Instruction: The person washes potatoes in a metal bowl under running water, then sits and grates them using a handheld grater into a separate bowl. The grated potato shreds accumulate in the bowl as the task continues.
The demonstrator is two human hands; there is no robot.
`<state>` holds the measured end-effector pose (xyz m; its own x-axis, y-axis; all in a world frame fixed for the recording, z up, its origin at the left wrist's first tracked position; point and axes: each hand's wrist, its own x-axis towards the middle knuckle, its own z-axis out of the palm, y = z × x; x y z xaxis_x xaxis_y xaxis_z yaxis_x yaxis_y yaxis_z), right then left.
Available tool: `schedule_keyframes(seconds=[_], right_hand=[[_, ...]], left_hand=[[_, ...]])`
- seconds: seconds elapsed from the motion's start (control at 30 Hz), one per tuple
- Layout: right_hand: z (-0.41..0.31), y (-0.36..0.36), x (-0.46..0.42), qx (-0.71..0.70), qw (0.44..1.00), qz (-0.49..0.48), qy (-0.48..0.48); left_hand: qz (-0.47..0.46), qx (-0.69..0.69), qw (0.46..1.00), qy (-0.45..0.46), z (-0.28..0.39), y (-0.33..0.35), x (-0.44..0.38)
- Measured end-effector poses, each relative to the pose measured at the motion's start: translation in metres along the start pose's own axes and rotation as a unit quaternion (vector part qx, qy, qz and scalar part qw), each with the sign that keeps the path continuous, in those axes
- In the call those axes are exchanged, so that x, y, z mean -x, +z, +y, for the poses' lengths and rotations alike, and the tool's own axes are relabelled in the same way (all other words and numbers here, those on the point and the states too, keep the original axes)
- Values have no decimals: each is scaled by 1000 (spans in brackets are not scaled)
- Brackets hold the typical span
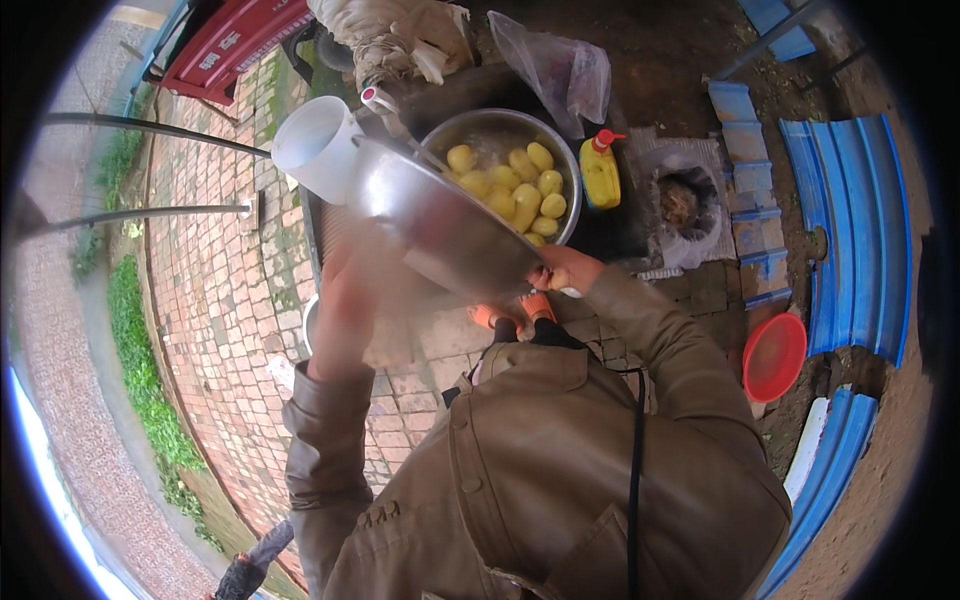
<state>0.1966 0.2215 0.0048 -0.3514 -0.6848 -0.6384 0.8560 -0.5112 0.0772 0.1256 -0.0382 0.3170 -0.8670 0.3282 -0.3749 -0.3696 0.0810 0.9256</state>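
A shiny steel basin (pixel 435 217) is tilted steeply in front of me, its outer side facing up towards me and its inside hidden. My right hand (pixel 566 268) grips its rim at the lower right. At the basin's left side is my left hand (pixel 341 300), blurred, with its fingers hard to make out. Partly behind the tilted basin stands a second, round metal basin (pixel 574 187) holding several peeled potatoes (pixel 527 201) in what looks like water. A pale handle-like piece with a red end (pixel 394 120) slants down towards the potatoes.
A white plastic bucket (pixel 311 150) stands left of the basins. To the right are a yellow pump bottle (pixel 601 176) and a plastic-lined container (pixel 701 225). Clear plastic bag (pixel 562 71) lies behind. Red basin (pixel 775 358) and blue corrugated sheets (pixel 859 225) lie further right.
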Motion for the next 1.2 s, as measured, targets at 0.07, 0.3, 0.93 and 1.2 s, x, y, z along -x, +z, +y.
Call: schedule_keyframes(seconds=[0.07,0.3,0.93,1.2], right_hand=[[5,-1,9,80,994,-12,-69],[-14,45,54,462,699,278,-470],[-21,21,98,203,883,279,-317],[-2,18,47,-4,992,-123,12]], left_hand=[[45,32,998,-34,0,-9,14],[121,127,975,-135,-72,-52,33],[49,326,936,124,-57,-2,-21],[-171,247,938,171,13,61,-17]])
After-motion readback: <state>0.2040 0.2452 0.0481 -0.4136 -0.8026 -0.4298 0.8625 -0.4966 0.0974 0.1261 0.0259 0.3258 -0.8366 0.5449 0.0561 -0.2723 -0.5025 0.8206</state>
